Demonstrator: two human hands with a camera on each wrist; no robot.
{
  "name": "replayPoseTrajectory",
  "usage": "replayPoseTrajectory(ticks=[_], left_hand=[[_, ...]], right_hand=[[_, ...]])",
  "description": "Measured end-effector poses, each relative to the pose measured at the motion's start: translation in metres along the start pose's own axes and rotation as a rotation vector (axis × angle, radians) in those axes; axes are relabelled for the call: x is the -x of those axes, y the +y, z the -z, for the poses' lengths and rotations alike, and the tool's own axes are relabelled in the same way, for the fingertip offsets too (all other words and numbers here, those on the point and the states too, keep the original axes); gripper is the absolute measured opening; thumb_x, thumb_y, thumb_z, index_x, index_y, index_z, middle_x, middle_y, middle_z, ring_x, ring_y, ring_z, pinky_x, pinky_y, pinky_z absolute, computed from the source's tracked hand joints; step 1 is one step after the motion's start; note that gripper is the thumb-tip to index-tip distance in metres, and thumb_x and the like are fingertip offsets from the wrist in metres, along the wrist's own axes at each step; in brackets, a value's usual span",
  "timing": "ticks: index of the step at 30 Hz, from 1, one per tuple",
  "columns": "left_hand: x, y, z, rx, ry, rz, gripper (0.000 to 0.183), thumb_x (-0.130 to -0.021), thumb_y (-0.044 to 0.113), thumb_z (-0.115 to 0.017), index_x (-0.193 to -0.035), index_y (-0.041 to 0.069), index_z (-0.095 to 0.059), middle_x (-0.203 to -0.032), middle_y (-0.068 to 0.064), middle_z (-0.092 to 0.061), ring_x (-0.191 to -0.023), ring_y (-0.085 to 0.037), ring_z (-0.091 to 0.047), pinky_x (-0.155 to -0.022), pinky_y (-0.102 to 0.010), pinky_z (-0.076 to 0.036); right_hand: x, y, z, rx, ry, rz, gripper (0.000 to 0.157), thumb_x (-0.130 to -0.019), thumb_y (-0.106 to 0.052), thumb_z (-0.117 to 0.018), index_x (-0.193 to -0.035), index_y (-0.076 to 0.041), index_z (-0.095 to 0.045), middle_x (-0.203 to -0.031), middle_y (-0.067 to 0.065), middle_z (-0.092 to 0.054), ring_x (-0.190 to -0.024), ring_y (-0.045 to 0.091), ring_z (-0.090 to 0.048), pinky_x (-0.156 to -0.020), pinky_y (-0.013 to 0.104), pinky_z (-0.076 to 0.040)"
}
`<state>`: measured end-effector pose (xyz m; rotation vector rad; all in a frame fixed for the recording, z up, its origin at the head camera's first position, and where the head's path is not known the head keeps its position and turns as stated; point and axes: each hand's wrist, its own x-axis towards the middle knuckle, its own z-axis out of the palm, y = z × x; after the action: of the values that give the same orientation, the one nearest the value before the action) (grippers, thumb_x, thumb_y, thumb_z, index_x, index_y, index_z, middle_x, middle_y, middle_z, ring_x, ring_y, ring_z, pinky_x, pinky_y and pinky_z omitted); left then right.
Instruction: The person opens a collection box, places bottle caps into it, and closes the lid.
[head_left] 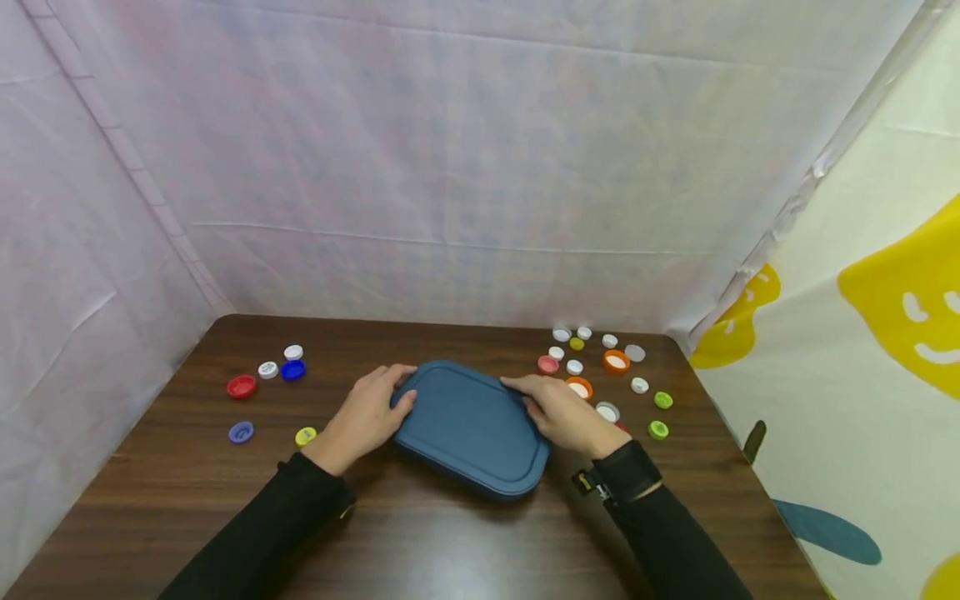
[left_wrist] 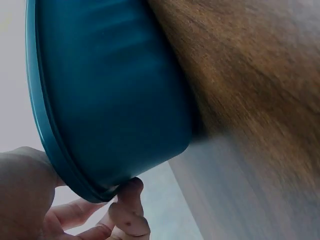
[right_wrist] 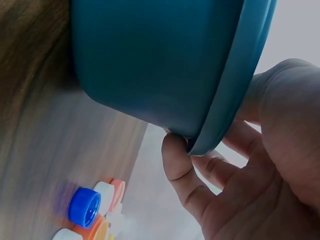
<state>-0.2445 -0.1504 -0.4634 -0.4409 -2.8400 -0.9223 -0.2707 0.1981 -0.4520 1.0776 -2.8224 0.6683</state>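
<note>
A dark blue plastic container [head_left: 472, 429] with a rounded rectangular lid sits at an angle in the middle of the table. My left hand [head_left: 367, 417] grips its left end, thumb over the lid. In the left wrist view, the bent fingers of the left hand [left_wrist: 97, 217] hook under the lid's rim, against the container's wall [left_wrist: 115, 100]. On the opposite end, my right hand [head_left: 566, 412] holds the rim, its fingertips tucked below the edge in the right wrist view. The lid covers whatever is inside.
On the left of the brown wooden table [head_left: 135, 500] lie several bottle caps, among them a red cap [head_left: 242, 387] and a yellow cap [head_left: 305, 436]. More caps, white, orange [head_left: 617, 361] and green [head_left: 658, 430], lie scattered at the right. White cloth [head_left: 450, 167] hangs behind.
</note>
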Motion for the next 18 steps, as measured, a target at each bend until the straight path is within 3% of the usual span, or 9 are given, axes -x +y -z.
replayPoseTrajectory(ticks=[4, 8, 13, 18], left_hand=[[0.004, -0.002, 0.004, 0.002, 0.011, 0.012, 0.046, -0.115, 0.014, -0.07, -0.158, -0.001, -0.066, -0.119, -0.019, -0.074, -0.1, -0.028, -0.068, -0.086, -0.045, -0.06], [0.011, -0.005, 0.008, 0.0, 0.018, 0.036, 0.047, -0.114, 0.013, -0.07, -0.158, -0.002, -0.065, -0.115, -0.018, -0.073, -0.097, -0.027, -0.066, -0.084, -0.045, -0.059], [0.023, -0.006, 0.012, 0.007, 0.027, 0.094, 0.05, -0.114, 0.015, -0.067, -0.161, -0.003, -0.061, -0.12, -0.022, -0.071, -0.098, -0.028, -0.066, -0.083, -0.044, -0.059], [0.033, -0.004, 0.011, 0.009, 0.047, 0.162, 0.053, -0.116, 0.017, -0.064, -0.166, -0.002, -0.057, -0.132, -0.028, -0.071, -0.094, -0.029, -0.065, -0.081, -0.044, -0.06]], right_hand=[[-0.007, -0.002, 0.0, 0.014, -0.012, 0.033, 0.049, -0.116, 0.003, -0.059, -0.164, -0.002, -0.064, -0.153, 0.016, -0.077, -0.139, 0.031, -0.077, -0.113, 0.05, -0.065], [-0.013, -0.004, 0.0, 0.044, -0.003, 0.062, 0.048, -0.115, 0.004, -0.06, -0.163, 0.0, -0.065, -0.154, 0.018, -0.075, -0.14, 0.033, -0.075, -0.113, 0.051, -0.065], [-0.016, -0.009, -0.001, 0.082, 0.0, 0.045, 0.049, -0.115, -0.005, -0.068, -0.164, -0.004, -0.065, -0.161, 0.022, -0.068, -0.146, 0.035, -0.07, -0.115, 0.052, -0.064], [-0.006, -0.023, -0.007, 0.176, 0.06, 0.09, 0.05, -0.113, -0.015, -0.076, -0.161, -0.003, -0.067, -0.163, 0.024, -0.065, -0.149, 0.041, -0.066, -0.118, 0.055, -0.062]])
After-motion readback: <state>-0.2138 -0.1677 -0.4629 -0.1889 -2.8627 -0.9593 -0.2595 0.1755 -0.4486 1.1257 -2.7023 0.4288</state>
